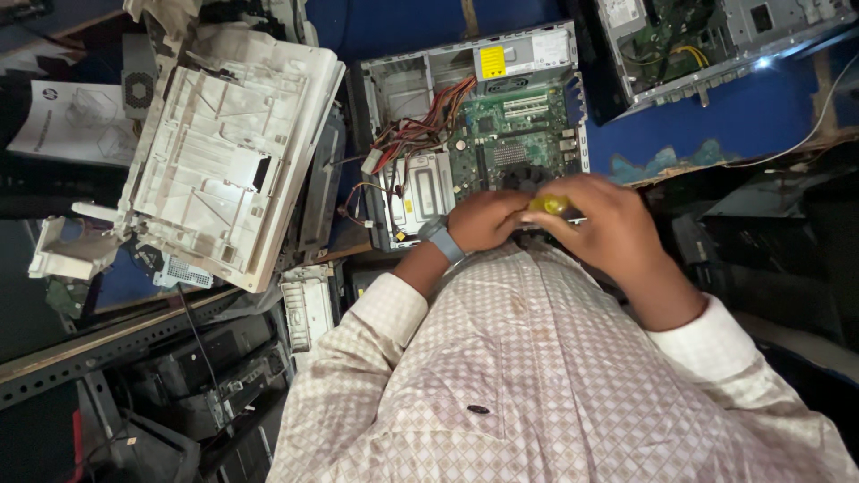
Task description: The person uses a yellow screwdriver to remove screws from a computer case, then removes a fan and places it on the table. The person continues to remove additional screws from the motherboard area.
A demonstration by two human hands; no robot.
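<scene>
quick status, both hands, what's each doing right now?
Left hand: curled closed at the near edge of the open computer case; contents can't be told.
Right hand: closed on a yellow tool handle.

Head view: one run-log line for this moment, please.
right hand: grips yellow-handled tool | left hand: beside it | under: open computer case

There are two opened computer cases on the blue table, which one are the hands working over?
The nearer computer case, with the red wire bundle and green board. Both hands, left hand and right hand, sit at its near edge; the other case lies at the top right corner, untouched.
</scene>
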